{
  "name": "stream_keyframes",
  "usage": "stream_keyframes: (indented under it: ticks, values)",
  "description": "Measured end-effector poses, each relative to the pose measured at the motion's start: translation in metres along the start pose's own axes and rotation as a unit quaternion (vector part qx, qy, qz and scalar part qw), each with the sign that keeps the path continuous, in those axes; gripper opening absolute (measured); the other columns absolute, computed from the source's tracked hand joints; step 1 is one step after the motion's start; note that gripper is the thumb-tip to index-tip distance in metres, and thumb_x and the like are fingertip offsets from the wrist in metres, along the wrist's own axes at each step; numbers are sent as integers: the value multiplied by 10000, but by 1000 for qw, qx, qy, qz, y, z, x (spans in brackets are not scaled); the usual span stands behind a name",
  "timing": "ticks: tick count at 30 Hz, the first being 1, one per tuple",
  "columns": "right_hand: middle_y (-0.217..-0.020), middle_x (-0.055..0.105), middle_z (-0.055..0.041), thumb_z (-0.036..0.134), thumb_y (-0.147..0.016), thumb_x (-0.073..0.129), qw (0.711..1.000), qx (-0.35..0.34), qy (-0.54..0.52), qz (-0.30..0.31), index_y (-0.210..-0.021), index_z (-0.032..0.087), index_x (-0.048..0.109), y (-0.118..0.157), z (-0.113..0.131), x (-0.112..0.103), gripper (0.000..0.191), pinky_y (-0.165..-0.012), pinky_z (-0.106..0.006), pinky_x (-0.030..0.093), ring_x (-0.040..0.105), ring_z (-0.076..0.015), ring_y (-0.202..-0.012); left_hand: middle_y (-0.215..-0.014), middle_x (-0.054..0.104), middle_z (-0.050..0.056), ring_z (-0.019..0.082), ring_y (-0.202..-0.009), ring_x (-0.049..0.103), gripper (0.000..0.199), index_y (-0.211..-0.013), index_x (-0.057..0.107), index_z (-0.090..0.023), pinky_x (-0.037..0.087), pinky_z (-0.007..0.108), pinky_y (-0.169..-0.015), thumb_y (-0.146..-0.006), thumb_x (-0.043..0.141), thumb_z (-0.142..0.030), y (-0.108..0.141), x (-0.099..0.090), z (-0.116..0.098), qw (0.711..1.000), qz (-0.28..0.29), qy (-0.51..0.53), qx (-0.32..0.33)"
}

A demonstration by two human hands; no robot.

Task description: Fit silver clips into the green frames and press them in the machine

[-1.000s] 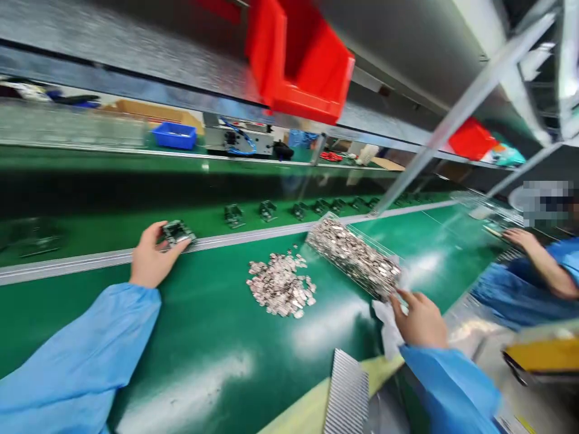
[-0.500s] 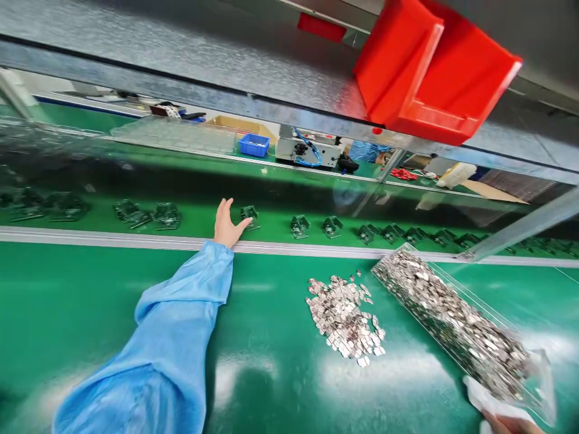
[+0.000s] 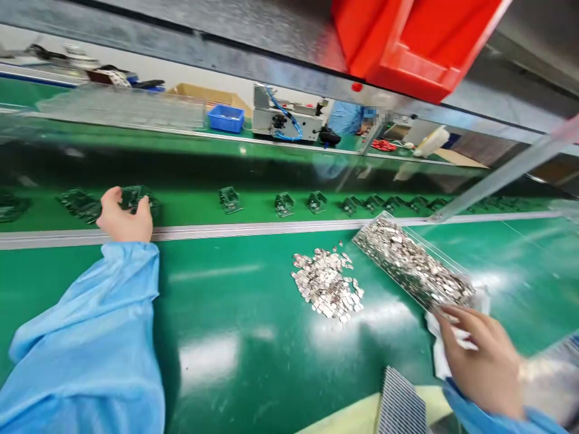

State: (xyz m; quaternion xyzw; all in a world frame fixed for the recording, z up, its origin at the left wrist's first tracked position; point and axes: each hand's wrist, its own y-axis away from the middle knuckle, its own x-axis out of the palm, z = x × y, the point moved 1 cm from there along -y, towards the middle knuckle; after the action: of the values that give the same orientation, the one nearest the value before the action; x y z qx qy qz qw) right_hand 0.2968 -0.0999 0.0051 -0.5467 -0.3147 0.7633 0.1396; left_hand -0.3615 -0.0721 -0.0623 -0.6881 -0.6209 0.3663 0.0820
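My left hand [image 3: 126,217] reaches over the conveyor with thumb and fingers spread around a green circuit board assembly [image 3: 136,194]; I see no firm grip on it. Another dark green assembly [image 3: 79,202] lies just left of the hand. My right hand [image 3: 486,361], slightly blurred, has thumb and fingertips together at the near end of a clear plastic tray [image 3: 393,274] full of small silvery metal pieces. What is in that pinch cannot be made out. Crumpled white paper [image 3: 439,355] lies under the right hand. A loose pile of metal pieces [image 3: 326,283] lies left of the tray.
More board assemblies [image 3: 284,205] stand along the green belt. A metal rail [image 3: 253,229] edges it. Overhead, a shelf carries a red bin [image 3: 407,66]. A slanted post [image 3: 493,169] rises at right. A grey ribbed piece [image 3: 400,404] lies at the front edge.
My left hand has moved left along the conveyor, from beside one board assembly to another. My right hand has come further into view, up to the tray's near end. The view has shifted.
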Motion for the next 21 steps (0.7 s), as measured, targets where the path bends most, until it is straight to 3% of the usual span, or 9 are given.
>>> stream_keyframes:
  ticks: [2,4,7,10,12,14,17,21]
  values:
    - [-879,700,-97,422,-944,499,984,-62,-88,140,-865,268,694,-13,29,25,260,-709,-377,537,667,-249,-807,-1120,704,106,252,-921,682,570,-1218,609,-98,523,409,-888,-721,755,-336,36,-7,-24,997,28,12,70]
    - [-852,715,-65,346,-950,489,952,-71,-124,269,-842,247,712,-30,59,59,267,-738,-328,533,677,-217,-798,-1029,748,62,222,-855,704,471,-1125,679,-149,542,361,-862,-715,764,-366,83,-23,-49,983,81,31,163]
    - [-943,720,-59,267,-924,544,940,-51,-90,326,-885,224,732,-56,94,106,198,-810,-284,504,675,-200,-869,-1086,746,78,224,-896,726,355,-1087,697,-176,560,318,-859,-780,722,-352,154,-54,-80,946,156,79,272]
    - [-917,714,-70,277,-885,623,941,-30,-65,332,-831,207,732,-73,111,139,141,-732,-272,492,669,-197,-801,-1147,725,86,243,-968,720,426,-1178,645,-205,562,339,-909,-794,720,-374,197,-82,-96,924,200,114,306]
    - [-814,709,-64,262,-842,677,939,-16,-57,340,-743,200,715,-80,115,155,123,-645,-260,473,657,-191,-722,-1235,679,102,270,-1075,681,627,-1322,532,-239,549,386,-954,-763,739,-437,207,-94,-98,916,257,118,285]
    - [-710,691,-52,221,-806,707,936,-7,-63,347,-673,197,690,-83,116,163,137,-585,-255,447,641,-186,-662,-1424,525,136,315,-1271,548,880,-1443,372,-262,486,455,-1042,-699,768,-514,205,-98,-97,896,339,111,265]
    - [-665,676,-35,154,-778,702,934,-4,-98,344,-627,200,662,-82,117,163,163,-564,-256,429,619,-175,-628,-1566,292,175,374,-1419,332,1138,-1522,174,-260,381,538,-1111,-620,800,-560,194,-92,-93,839,464,93,269]
    - [-630,658,-8,173,-781,674,931,8,-164,327,-655,207,659,-75,116,142,132,-561,-255,434,606,-163,-603,-1499,417,177,366,-1394,381,1165,-1539,78,-267,377,527,-1099,-653,796,-507,184,-77,-95,774,560,97,280]
